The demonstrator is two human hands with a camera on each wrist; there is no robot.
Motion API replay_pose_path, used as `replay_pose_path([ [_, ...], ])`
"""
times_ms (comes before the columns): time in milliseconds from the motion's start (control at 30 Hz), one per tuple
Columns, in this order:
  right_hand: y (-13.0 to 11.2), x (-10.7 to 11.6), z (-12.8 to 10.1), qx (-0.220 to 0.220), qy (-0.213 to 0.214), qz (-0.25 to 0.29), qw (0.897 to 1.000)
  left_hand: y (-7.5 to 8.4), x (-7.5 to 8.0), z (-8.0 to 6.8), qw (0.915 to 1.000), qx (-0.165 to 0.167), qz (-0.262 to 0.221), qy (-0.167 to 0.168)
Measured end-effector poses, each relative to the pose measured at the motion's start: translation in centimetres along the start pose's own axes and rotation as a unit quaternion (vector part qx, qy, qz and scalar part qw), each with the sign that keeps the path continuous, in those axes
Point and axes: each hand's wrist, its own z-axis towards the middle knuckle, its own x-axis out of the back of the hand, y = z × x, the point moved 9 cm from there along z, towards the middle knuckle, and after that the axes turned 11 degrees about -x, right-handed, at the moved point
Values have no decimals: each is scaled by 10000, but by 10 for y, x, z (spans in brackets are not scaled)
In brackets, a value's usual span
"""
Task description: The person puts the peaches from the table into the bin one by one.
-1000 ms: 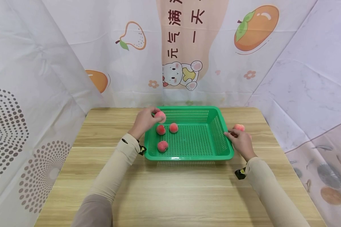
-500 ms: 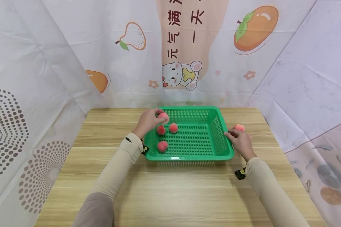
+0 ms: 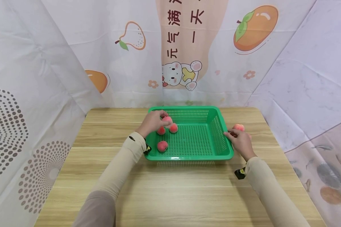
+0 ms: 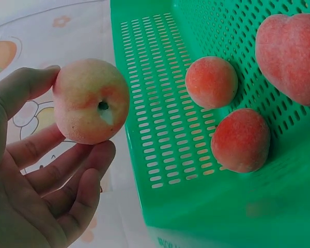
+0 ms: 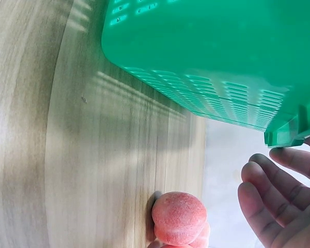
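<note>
My left hand (image 3: 152, 122) pinches a pink-and-yellow peach (image 4: 90, 103) between thumb and fingers, above the left back part of a green plastic basket (image 3: 190, 142). The left wrist view shows the held peach's stem hollow facing the camera. Inside the basket, toward its left end, lie three redder peaches: one by the front (image 3: 162, 146), one in the middle (image 3: 173, 128), and one (image 4: 241, 140) partly hidden by the left hand in the head view. At the basket's right rim, my right hand (image 3: 241, 142) holds the edge, thumb on top and index fingertip just below.
On the table (image 3: 182, 195), right of the basket and behind the right hand, sit more peaches (image 5: 180, 218), partly covered by that hand in the head view. A printed curtain (image 3: 130, 72) hangs at the table's back edge.
My left hand has carried the peach rightward and slightly forward, from over the basket's left rim to above the peaches inside. The right hand and basket stay in place.
</note>
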Motion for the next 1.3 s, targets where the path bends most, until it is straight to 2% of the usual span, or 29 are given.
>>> replay_pose_path([
  [267,-1,1,1,7,15,-9,10000,4,-10,6,9997,-19,110,-230],
  [600,-2,1,0,13,24,23,10000,11,-29,11,9966,-226,206,-765],
  [800,-2,1,0,71,79,-15,9999,12,-41,12,9938,-261,474,-974],
  [1000,0,0,0,68,72,21,9999,7,-56,12,9911,-308,550,-1176],
  [1300,2,-1,-1,62,102,41,9999,1,-74,5,9812,-198,645,-1808],
])
